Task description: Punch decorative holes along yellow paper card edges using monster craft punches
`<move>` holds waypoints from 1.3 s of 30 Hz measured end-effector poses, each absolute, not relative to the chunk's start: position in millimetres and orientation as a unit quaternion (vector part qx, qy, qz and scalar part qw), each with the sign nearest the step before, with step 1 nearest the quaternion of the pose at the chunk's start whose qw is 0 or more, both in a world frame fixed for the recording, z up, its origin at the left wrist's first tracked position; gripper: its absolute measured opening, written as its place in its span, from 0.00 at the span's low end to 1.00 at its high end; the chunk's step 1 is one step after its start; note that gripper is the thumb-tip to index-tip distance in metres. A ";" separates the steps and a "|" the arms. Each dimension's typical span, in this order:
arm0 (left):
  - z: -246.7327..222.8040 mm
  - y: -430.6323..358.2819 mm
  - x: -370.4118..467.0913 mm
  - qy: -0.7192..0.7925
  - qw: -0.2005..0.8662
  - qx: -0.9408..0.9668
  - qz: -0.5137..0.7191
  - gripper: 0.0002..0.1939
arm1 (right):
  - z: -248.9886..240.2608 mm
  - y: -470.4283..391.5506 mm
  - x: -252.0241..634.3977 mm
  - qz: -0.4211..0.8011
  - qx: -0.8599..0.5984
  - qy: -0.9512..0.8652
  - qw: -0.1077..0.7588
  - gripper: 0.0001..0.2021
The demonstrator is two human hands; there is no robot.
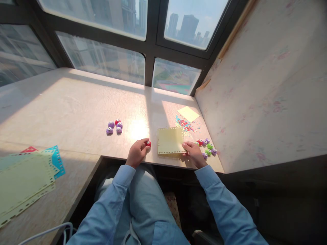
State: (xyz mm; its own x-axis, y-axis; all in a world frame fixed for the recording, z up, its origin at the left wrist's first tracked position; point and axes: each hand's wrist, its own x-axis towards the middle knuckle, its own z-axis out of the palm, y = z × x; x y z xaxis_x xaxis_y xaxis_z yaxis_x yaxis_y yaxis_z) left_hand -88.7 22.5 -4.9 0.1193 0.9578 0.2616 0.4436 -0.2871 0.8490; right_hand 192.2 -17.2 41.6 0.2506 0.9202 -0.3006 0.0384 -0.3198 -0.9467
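My left hand is closed round a small red craft punch just above the sill's front edge. Between the thumb and fingers of my right hand is the right edge of a pale yellow paper sheet. Small punched shapes line the sheet's edges, and it is held slightly tilted over the sill. Beyond it lies a scatter of red, blue and yellow paper bits. Several purple, red and green craft punches stand right of my right hand, partly hidden by it.
Further left on the sill stands a group of purple and one red punch. A plain yellow paper piece lies near the wall. Large sheets with punched edges are stacked at left, above a white cable.
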 end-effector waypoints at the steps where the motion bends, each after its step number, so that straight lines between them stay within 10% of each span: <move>1: -5.8 22.9 -88.9 0.498 0.327 0.685 0.418 0.18 | 37.6 -16.9 189.9 0.498 -0.650 -0.356 0.450 0.24; 22: -15.4 28.6 -87.0 0.457 0.393 0.700 0.382 0.18 | 26.9 -15.3 178.2 0.522 -0.640 -0.331 0.456 0.25; 32: -8.7 29.7 -85.0 0.445 0.263 0.772 0.369 0.15 | 21.3 -12.6 181.1 0.498 -0.652 -0.395 0.414 0.32; 39: -4.0 26.5 -83.7 0.407 0.216 0.786 0.413 0.11 | 32.1 -21.4 186.3 0.181 -0.713 -0.573 0.361 0.26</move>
